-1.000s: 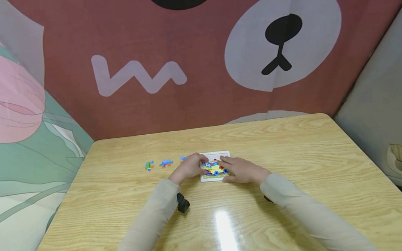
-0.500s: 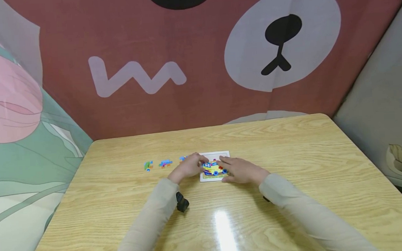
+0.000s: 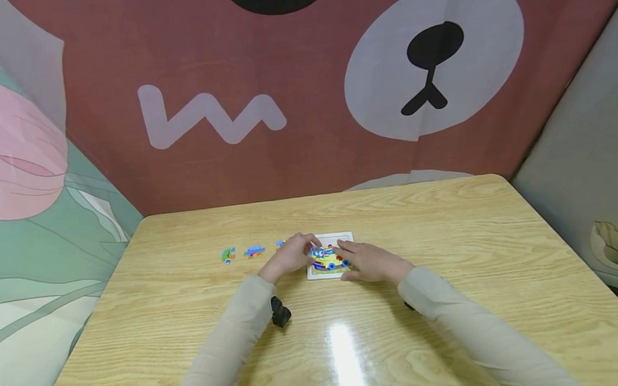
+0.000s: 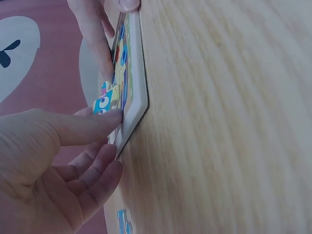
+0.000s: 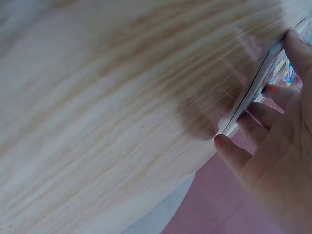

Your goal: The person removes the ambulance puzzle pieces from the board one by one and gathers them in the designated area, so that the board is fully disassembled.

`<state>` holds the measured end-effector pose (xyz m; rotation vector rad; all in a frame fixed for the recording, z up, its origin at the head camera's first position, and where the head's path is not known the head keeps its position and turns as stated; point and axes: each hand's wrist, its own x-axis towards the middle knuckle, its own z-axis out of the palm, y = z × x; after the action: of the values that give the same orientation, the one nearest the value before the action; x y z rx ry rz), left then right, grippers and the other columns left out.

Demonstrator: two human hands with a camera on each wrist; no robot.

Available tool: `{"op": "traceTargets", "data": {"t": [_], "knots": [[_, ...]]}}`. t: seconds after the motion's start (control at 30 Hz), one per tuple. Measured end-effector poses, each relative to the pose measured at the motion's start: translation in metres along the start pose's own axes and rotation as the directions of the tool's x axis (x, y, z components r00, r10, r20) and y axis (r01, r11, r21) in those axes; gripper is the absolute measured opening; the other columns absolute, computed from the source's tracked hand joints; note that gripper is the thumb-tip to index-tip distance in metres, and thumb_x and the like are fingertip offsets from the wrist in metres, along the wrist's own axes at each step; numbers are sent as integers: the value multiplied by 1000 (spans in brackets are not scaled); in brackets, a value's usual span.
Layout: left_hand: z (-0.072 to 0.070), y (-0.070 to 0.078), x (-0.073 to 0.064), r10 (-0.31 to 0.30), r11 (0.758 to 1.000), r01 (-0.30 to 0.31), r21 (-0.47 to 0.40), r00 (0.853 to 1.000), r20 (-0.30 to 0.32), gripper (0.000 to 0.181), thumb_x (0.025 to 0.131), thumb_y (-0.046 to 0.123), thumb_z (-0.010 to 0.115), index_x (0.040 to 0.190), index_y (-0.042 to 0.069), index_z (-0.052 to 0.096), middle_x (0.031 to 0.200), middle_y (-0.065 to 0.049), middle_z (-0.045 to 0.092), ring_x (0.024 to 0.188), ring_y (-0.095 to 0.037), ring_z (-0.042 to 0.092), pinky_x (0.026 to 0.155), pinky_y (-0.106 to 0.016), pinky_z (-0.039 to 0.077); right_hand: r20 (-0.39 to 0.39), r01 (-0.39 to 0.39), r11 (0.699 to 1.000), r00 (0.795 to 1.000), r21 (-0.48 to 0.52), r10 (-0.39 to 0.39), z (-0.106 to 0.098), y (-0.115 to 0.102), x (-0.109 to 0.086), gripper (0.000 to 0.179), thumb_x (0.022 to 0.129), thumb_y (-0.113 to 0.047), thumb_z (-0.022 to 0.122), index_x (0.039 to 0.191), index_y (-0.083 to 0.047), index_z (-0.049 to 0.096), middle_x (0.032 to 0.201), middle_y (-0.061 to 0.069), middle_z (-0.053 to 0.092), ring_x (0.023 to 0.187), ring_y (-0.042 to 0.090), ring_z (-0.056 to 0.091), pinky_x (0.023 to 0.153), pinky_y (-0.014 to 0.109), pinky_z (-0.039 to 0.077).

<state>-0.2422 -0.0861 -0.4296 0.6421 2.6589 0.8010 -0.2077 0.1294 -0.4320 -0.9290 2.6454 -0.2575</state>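
Observation:
A small jigsaw puzzle with a white-rimmed tray (image 3: 349,235) lies mid-table, showing a yellow vehicle with blue wheels. At its left side, my left hand (image 3: 291,255) pinches a blue-and-yellow puzzle piece (image 4: 102,104) with printed eyes. The left wrist view has this piece tilted up over the tray's left end, thumb on its near side; the index finger is mostly hidden behind. My right hand (image 3: 373,261) rests at the tray's right side with fingers extended over the picture. Its thumb and fingertips touch the tray's rim (image 5: 258,73) in the right wrist view.
Left of the tray lie loose puzzle pieces: a green one (image 3: 227,254), a blue-and-orange one (image 3: 254,251) and a blue one (image 3: 280,244) partly behind the left hand. The wooden table (image 3: 445,221) ends at a wall hung with a printed bear cloth (image 3: 307,158).
The left hand has shifted very slightly at the tray's left side, still with the piece. The right hand and the tray stay in place.

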Motion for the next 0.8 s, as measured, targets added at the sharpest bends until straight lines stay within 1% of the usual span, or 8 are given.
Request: {"op": "traceTargets", "data": {"t": [0.2,0.27,0.37,0.5,0.6,0.73,0.8], "knots": [[1,-4,-2,16,998,-17,-53,1000,-21,23,90,-2,58,110,7,65,103,-14,67,96,-26,63,82,-38,53,5,4,1000,1000,-7,-4,-1,0,0,68,96,-41,51,150,-6,27,157,18,23,144,35,27,115,50,29],[1,-6,-3,14,996,-17,-87,999,-37,22,93,1,55,110,8,65,106,-14,67,99,-27,63,85,-40,52,6,4,1000,1000,-8,-4,0,0,0,69,96,-41,51,150,-6,27,157,18,23,144,35,26,115,50,28],[1,-8,-7,-2,986,-8,-166,998,-62,22,95,3,52,111,8,66,109,-15,66,103,-29,62,85,-41,52,11,-3,1000,1000,-9,3,-1,0,0,69,96,-41,51,151,-7,26,158,17,22,145,35,25,116,49,28],[-1,-10,-10,-84,961,53,-272,991,-103,21,96,7,53,113,7,65,111,-13,66,101,-25,62,82,-36,53,16,-7,1000,1000,-6,7,-1,0,0,70,96,-42,51,151,-7,25,158,17,21,145,35,25,116,49,27],[-4,-13,-14,-143,936,95,-340,982,-120,20,96,8,53,113,5,64,110,-14,65,93,-22,64,78,-32,54,17,-6,1000,1000,-1,6,-1,0,-1,70,96,-42,51,151,-6,25,158,18,21,145,35,24,117,49,26],[-10,-18,-25,-184,906,121,-406,976,-120,20,96,6,53,113,0,63,107,-18,63,85,-22,65,75,-32,57,16,-2,1000,1000,0,2,-1,0,-1,70,96,-41,51,151,-6,24,158,18,21,146,34,23,117,48,25],[-14,-22,-31,-198,899,134,-417,973,-115,21,97,6,52,113,-1,62,107,-18,62,86,-21,64,76,-32,57,13,1,1000,1000,0,-1,0,0,-1,70,97,-41,51,151,-6,24,158,18,21,146,34,23,117,48,25]]}}
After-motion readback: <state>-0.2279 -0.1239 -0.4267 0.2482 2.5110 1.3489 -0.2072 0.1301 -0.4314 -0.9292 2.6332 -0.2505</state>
